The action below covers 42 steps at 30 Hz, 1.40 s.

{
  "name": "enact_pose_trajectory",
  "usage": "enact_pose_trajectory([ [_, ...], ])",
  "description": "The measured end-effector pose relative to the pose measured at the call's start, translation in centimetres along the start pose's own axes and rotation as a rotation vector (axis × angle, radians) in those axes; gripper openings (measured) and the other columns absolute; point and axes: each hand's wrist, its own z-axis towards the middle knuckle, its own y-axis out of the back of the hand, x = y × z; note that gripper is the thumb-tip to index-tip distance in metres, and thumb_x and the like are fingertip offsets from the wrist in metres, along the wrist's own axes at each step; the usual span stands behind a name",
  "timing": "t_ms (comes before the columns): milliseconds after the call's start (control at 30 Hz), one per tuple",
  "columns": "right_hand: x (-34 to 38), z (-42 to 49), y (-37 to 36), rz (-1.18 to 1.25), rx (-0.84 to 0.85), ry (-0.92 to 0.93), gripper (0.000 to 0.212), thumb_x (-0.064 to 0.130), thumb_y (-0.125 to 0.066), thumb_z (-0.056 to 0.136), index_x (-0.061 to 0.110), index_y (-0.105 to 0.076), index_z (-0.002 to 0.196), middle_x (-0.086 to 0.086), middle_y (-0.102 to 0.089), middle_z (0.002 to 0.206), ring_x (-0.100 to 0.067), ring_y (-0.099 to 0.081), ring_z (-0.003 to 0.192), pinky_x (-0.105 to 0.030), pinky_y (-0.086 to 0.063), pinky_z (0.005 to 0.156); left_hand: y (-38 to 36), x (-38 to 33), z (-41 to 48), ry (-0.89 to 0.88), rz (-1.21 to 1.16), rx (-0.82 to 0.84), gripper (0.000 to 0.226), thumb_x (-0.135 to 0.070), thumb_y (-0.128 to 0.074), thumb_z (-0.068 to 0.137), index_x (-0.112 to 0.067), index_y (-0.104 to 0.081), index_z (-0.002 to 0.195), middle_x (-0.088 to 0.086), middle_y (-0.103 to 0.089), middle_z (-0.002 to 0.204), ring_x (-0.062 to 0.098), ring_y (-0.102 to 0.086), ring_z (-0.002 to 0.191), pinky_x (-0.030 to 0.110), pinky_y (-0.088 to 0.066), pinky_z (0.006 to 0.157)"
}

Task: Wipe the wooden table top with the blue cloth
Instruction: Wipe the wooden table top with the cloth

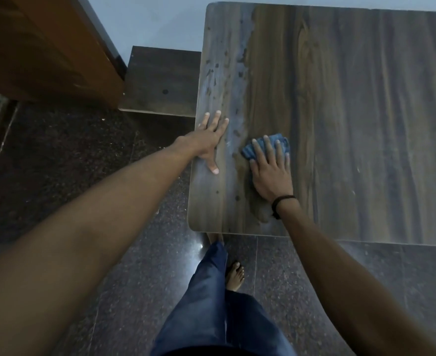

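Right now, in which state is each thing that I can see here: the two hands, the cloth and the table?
Table top: pale, dusty and spotted along its left side; the rest looks wiped.
Blue cloth: bunched, lying on the table top, partly covered.
Right hand: fingers straight, pressing the blue cloth down.
Left hand: flat on the table top near its left edge, holding nothing.

Dim, bluish indoor light lays a faint sheen on the wooden table top (353, 111). 1 white glare spot marks the polished floor (70, 163). Wide-angle edges bend and soften.
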Motion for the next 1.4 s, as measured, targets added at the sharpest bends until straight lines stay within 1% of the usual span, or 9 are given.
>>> enact_pose_trajectory([
  [167,-1.4,-7.1,-1.3,-0.12,0.045,0.29,0.054,0.046,-0.022,0.107,0.034,-0.015,0.16,0.005,-0.011,0.168,-0.025,-0.004,0.155,-0.051,-0.012,0.124,-0.2,0.2,0.2,0.014,-0.008,-0.006,0.162,-0.048,-0.095,0.05,-0.028,0.031,0.15,-0.001,0.044,0.153,0.031,0.038,0.141,0.066,-0.007,0.118],
  [367,-0.7,-5.1,-1.1,-0.013,-0.034,0.002,0.056,0.043,-0.029,0.107,0.031,-0.015,0.16,0.001,-0.007,0.169,-0.027,0.0,0.155,-0.052,-0.004,0.124,0.2,0.1,0.7,0.054,0.003,0.037,0.167,-0.049,-0.096,0.046,-0.031,0.036,0.146,-0.003,0.049,0.149,0.03,0.041,0.139,0.069,-0.006,0.116],
  [533,-3.2,-10.5,-2.0,-0.151,0.028,0.34,0.055,0.046,-0.021,0.107,0.032,-0.015,0.16,0.004,-0.01,0.168,-0.023,-0.003,0.156,-0.05,-0.016,0.124,0.2,0.0,0.5,0.055,-0.012,0.027,0.166,-0.047,-0.096,0.047,-0.031,0.035,0.147,-0.002,0.048,0.15,0.03,0.039,0.139,0.067,-0.004,0.117],
  [733,-2.0,-8.1,-1.4,-0.031,-0.03,0.012,0.057,0.044,-0.025,0.106,0.031,-0.015,0.16,0.001,-0.006,0.169,-0.026,0.001,0.155,-0.051,-0.004,0.124,0.5,-0.4,-0.1,0.062,-0.011,0.024,0.163,-0.043,-0.096,0.05,-0.03,0.033,0.148,-0.002,0.046,0.152,0.03,0.038,0.141,0.066,-0.005,0.117],
  [900,-3.6,-12.4,-1.9,-0.194,0.067,0.431,0.056,0.045,-0.02,0.107,0.03,-0.015,0.16,0.002,-0.009,0.168,-0.024,-0.003,0.155,-0.051,-0.018,0.124,-0.8,-0.6,-1.9,0.018,0.001,0.029,0.156,-0.047,-0.093,0.054,-0.028,0.027,0.152,0.0,0.041,0.155,0.031,0.036,0.142,0.067,-0.008,0.117],
  [1100,-0.2,-8.9,-1.8,-0.054,0.008,0.079,0.057,0.044,-0.027,0.107,0.032,-0.011,0.161,0.002,-0.004,0.169,-0.024,0.004,0.155,-0.05,-0.006,0.125,-3.1,-0.3,-3.7,-0.076,0.026,0.026,0.156,-0.045,-0.094,0.055,-0.027,0.028,0.152,0.002,0.045,0.153,0.031,0.041,0.139,0.064,-0.004,0.117],
  [1267,-1.5,-12.7,-3.3,-0.195,0.052,0.498,0.054,0.043,-0.027,0.107,0.032,-0.018,0.16,0.002,-0.015,0.167,-0.024,-0.006,0.155,-0.05,-0.02,0.123,-3.8,-0.4,-3.9,-0.066,0.06,-0.012,0.157,-0.045,-0.094,0.054,-0.026,0.027,0.152,0.003,0.042,0.154,0.031,0.038,0.141,0.06,-0.006,0.12],
  [1333,-2.6,-11.4,-2.5,-0.217,0.048,0.478,0.054,0.045,-0.024,0.107,0.034,-0.015,0.16,0.004,-0.012,0.168,-0.023,-0.004,0.155,-0.051,-0.021,0.123,-4.1,-0.1,-3.9,-0.068,0.062,-0.014,0.158,-0.046,-0.094,0.054,-0.027,0.028,0.152,0.001,0.044,0.154,0.03,0.039,0.14,0.059,-0.005,0.119],
  [1400,-1.2,-9.9,-2.2,-0.144,0.029,0.291,0.055,0.044,-0.025,0.107,0.036,-0.012,0.16,0.004,-0.008,0.168,-0.023,-0.001,0.155,-0.052,-0.016,0.124,-4.3,0.1,-3.6,-0.068,0.065,-0.004,0.159,-0.048,-0.094,0.054,-0.028,0.031,0.15,0.0,0.046,0.152,0.029,0.041,0.139,0.061,-0.005,0.118],
])
